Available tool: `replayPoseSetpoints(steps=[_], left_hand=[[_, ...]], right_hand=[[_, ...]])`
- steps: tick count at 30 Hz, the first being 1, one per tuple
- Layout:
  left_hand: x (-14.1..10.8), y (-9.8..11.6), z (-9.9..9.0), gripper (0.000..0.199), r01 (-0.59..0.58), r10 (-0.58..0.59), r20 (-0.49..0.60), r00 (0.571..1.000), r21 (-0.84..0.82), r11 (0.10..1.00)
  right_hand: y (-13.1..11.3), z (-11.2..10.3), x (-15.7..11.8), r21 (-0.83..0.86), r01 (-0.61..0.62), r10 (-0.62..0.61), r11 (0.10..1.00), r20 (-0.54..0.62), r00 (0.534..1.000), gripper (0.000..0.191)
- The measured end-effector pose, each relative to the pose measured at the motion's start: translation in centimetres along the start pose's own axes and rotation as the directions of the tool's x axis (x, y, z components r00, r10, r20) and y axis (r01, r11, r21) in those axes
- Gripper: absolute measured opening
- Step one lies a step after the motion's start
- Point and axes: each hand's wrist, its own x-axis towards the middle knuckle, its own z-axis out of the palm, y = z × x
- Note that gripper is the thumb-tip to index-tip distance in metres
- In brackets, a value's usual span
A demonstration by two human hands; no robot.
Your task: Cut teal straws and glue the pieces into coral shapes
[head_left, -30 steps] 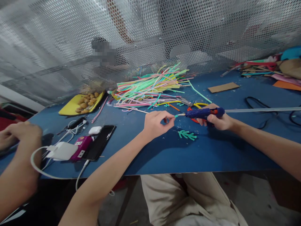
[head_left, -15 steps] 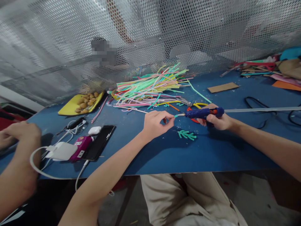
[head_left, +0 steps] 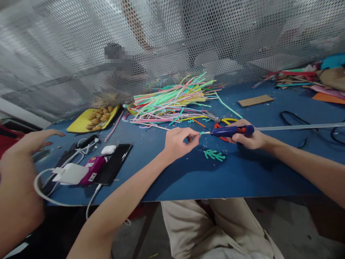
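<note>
Thumb and forefinger of my left hand [head_left: 181, 141] pinch a short green pipe cleaner piece [head_left: 201, 133]. My right hand [head_left: 248, 139] is wrapped round a blue hot glue gun [head_left: 229, 131], its metal nozzle pointing left at the green piece, touching or very close to it. A long translucent glue stick [head_left: 285, 127] sticks out of the gun's rear. Below the nozzle, a green leafy sprig of pipe cleaner [head_left: 214, 155] lies on the blue table [head_left: 188, 183]. Pliers with red and yellow handles [head_left: 229, 120] lie behind the gun, partly hidden by it.
A heap of coloured pipe cleaners [head_left: 172, 97] lies at the back, before a perforated metal screen [head_left: 167, 43]. At left are a yellow plate [head_left: 78, 121] of small brown items, a phone [head_left: 114, 163], a charger [head_left: 72, 173] and another person's hand [head_left: 35, 142]. Cardboard [head_left: 256, 100] lies at right.
The glue gun has shifted slightly left and tilted a little, while my left hand stays almost still. At far left, the other person's hand has lifted and stretched its fingers to the right.
</note>
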Motion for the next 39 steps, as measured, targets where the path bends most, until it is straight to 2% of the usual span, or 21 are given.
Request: replayPoseSetpoints(steps=[2,3,5,6,7,9,11,13,15,17,19,22,23,25,28,30,32,36,39], left_hand=[[-0.1,0.1,0.0,0.007,0.026,-0.026,-0.005,1.000,-0.045,0.999],[-0.1,0.2,0.0,0.008,0.054,-0.055,-0.002,0.999,-0.078,0.995],[-0.1,0.3,0.0,0.011,0.158,-0.155,0.028,0.988,-0.163,0.974],[0.0,0.3,0.1,0.014,0.229,-0.223,0.056,0.973,-0.211,0.950],[0.0,0.3,0.2,0.017,0.310,-0.297,0.090,0.951,-0.256,0.916],[0.1,0.2,0.4,0.024,0.467,-0.439,0.161,0.884,-0.340,0.816],[0.1,0.1,0.7,0.030,0.582,-0.543,0.224,0.810,-0.421,0.695],[0.1,0.1,1.0,0.033,0.651,-0.605,0.278,0.746,-0.494,0.576],[0.2,0.2,1.2,0.035,0.686,-0.641,0.315,0.700,-0.546,0.481],[0.2,0.2,1.3,0.035,0.706,-0.669,0.333,0.664,-0.574,0.415],[0.1,0.3,1.3,0.036,0.717,-0.689,0.344,0.638,-0.592,0.369],[0.0,0.3,1.4,0.035,0.718,-0.697,0.374,0.612,-0.631,0.293],[0.0,0.3,1.4,0.035,0.714,-0.694,0.391,0.605,-0.652,0.256],[0.0,0.4,1.5,0.034,0.702,-0.682,0.425,0.595,-0.688,0.184],[0.2,0.9,1.5,0.033,0.697,-0.661,0.445,0.604,-0.696,0.169],[0.3,1.3,1.6,0.033,0.705,-0.650,0.436,0.623,-0.674,0.223],[0.3,1.7,1.7,0.033,0.705,-0.635,0.427,0.644,-0.653,0.277],[0.2,2.2,2.0,0.035,0.720,-0.602,0.456,0.656,-0.619,0.315],[0.0,2.2,2.2,0.036,0.732,-0.589,0.475,0.654,-0.594,0.334]], right_hand=[[-0.6,-0.5,0.4,-0.246,-0.020,0.018,0.969,-0.007,1.000,0.041],[-0.9,-0.9,0.7,-0.390,-0.051,0.037,0.919,-0.043,0.998,0.039],[-1.0,-2.0,1.0,-0.626,-0.164,0.060,0.762,-0.184,0.981,0.037],[-0.7,-2.7,1.0,-0.690,-0.241,0.083,0.682,-0.254,0.964,0.033],[-0.1,-3.5,0.9,-0.722,-0.323,0.083,0.612,-0.348,0.934,0.031],[1.7,-5.2,0.4,-0.762,-0.395,0.136,0.514,-0.382,0.914,0.034],[4.1,-6.7,-0.5,-0.785,-0.446,0.215,0.429,-0.391,0.895,0.050],[6.5,-7.8,-1.3,-0.798,-0.447,0.264,0.403,-0.367,0.892,0.069],[8.0,-8.4,-1.8,-0.787,-0.486,0.270,0.380,-0.408,0.872,0.074],[8.2,-8.6,-1.8,-0.776,-0.509,0.249,0.373,-0.444,0.861,0.073],[6.9,-8.5,-1.1,-0.780,-0.489,0.197,0.390,-0.448,0.872,0.070],[2.7,-7.3,0.3,-0.802,-0.373,0.053,0.467,-0.396,0.917,0.057],[1.1,-6.5,0.7,-0.797,-0.306,0.032,0.521,-0.340,0.940,0.048],[-1.7,-4.3,1.4,-0.587,-0.208,0.053,0.783,-0.270,0.961,0.029],[-4.1,-0.4,1.9,-0.363,-0.140,0.049,0.921,-0.248,0.967,0.025],[-4.7,1.7,2.2,-0.251,-0.124,0.049,0.960,-0.287,0.957,0.025],[-4.7,3.0,2.4,-0.149,-0.159,0.100,0.976,-0.344,0.934,0.023],[-4.2,3.6,2.6,0.023,-0.219,0.213,0.975,-0.349,0.912,0.023],[-3.7,3.6,2.5,0.060,-0.205,0.212,0.977,-0.361,0.908,0.022]])
